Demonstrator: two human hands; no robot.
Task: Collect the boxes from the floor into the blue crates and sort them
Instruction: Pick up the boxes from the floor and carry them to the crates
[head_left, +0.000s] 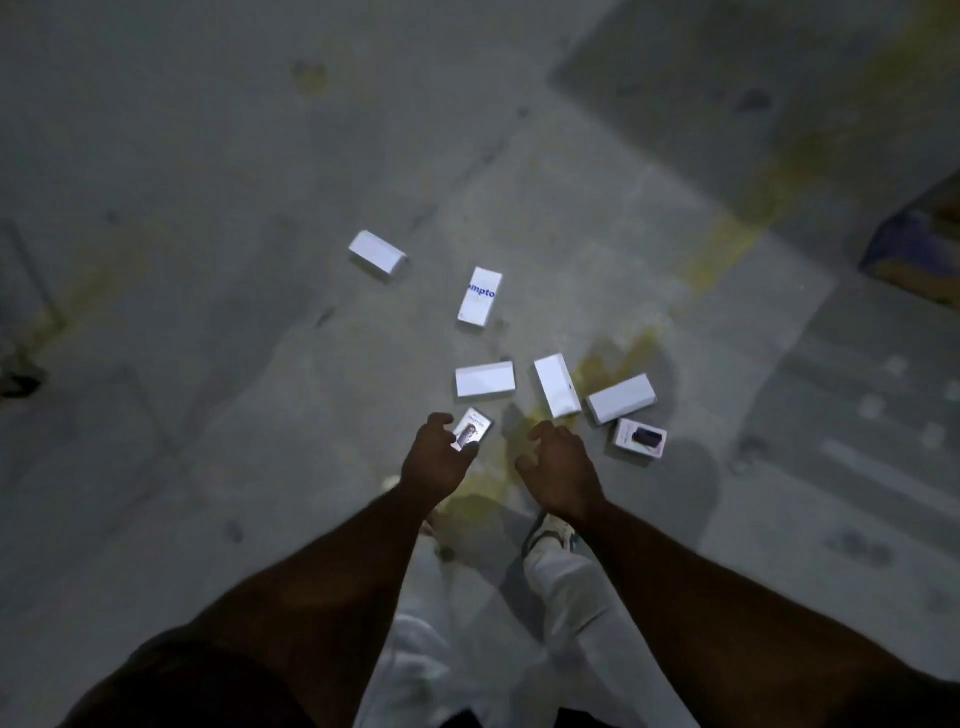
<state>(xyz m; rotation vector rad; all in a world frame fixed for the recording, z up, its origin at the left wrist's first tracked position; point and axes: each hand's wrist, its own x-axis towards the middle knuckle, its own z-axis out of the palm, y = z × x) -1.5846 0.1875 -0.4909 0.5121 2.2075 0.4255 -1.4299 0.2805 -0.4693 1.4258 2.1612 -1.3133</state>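
Several white boxes lie scattered on the grey concrete floor. The farthest box (377, 255) lies at the upper left, and a box with blue lettering (479, 296) sits behind the rest. Closer lie a plain box (485, 380), a long box (557, 385) and another plain box (620, 397). A small box with a dark picture (640, 438) is at the right. My left hand (439, 457) grips a small printed box (474, 427) by its near end. My right hand (557, 467) hovers beside it with loosely curled fingers, holding nothing.
A blue crate's corner (914, 249) shows at the right edge. Yellow paint stains mark the floor (613, 358) around the boxes. My legs in light trousers and one shoe (550, 535) are below the hands.
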